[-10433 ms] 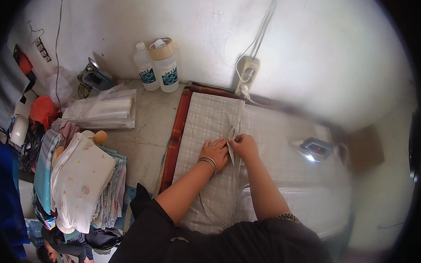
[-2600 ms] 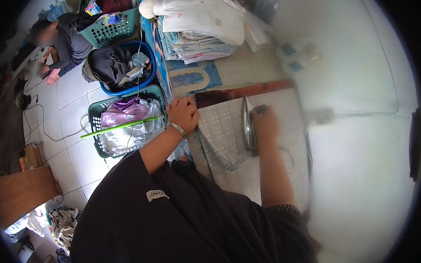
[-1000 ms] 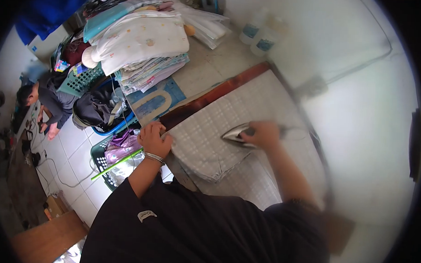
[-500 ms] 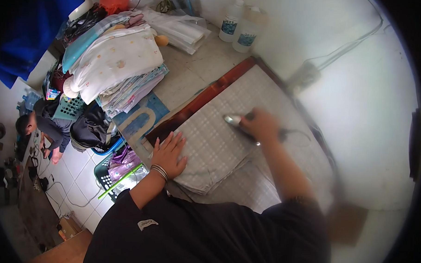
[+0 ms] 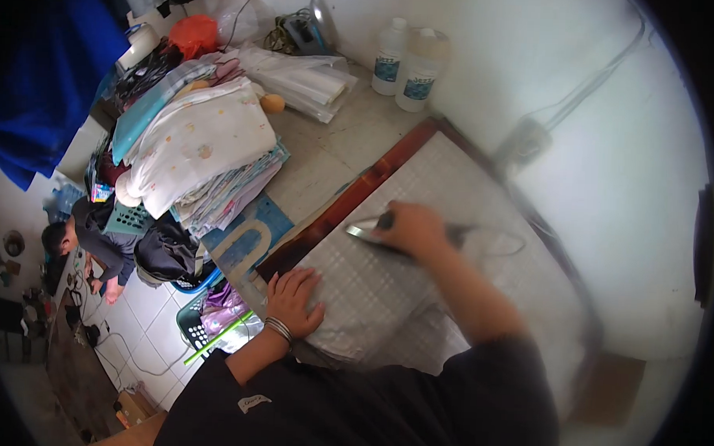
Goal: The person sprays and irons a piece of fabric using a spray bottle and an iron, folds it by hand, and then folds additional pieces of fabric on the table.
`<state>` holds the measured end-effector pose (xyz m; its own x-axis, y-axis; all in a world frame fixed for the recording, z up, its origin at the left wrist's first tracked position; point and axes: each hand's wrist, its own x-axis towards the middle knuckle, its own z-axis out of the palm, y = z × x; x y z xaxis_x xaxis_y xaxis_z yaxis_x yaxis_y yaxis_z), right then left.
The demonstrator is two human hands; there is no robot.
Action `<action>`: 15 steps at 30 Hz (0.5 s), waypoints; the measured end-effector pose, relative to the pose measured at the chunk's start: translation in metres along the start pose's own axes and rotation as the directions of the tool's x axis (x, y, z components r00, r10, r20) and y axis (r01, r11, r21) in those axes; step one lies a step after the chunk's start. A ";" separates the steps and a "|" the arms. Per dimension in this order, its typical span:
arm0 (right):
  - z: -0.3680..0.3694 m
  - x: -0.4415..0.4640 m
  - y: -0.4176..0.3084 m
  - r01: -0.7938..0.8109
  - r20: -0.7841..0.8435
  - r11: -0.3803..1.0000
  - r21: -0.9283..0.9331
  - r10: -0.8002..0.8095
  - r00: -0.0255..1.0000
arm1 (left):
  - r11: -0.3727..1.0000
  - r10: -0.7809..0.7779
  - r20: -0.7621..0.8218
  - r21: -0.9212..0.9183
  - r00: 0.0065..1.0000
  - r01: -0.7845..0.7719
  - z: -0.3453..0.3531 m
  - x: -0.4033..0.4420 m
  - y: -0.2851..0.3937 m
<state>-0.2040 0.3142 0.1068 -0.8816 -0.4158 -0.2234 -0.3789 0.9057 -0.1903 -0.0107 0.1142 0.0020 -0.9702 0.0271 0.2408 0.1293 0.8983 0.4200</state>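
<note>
1. The left hand lies open, palm down on the pale grey checked cloth, probably to keep it from shifting.
2. The right hand is closed around the dark handle of a silver-soled clothes iron over that cloth, apparently for firm control.
3. Reddish-brown fabric borders the cloth, perhaps as padding.
4. Beyond, a tall stack of folded printed fabrics and two whitish plastic bottles with blue labels stand apart, presumably leaving the iron room.

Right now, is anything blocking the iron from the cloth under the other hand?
Yes: the left hand itself, resting on the checked cloth. Nothing else visible stands between it and the iron in the right hand.
</note>
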 end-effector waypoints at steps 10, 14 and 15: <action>-0.013 0.093 0.153 -0.439 -0.479 0.895 0.077 0.419 0.771 | 1.000 0.012 -0.029 0.019 1.000 -0.011 0.003 0.000 -0.001; -0.027 0.089 0.150 -0.368 -0.252 0.923 0.118 0.386 0.887 | 1.000 0.005 -0.032 -0.006 0.999 -0.005 0.002 -0.001 -0.002; -0.031 0.080 0.140 -0.281 -0.033 0.943 0.179 0.291 0.956 | 1.000 0.003 -0.037 -0.014 0.999 -0.004 0.002 0.000 -0.003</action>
<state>-0.3363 0.4100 0.0916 -0.9626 -0.1312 -0.2370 -0.0592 0.9557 -0.2883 -0.0118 0.1128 -0.0008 -0.9614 0.0138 0.2747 0.1361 0.8917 0.4316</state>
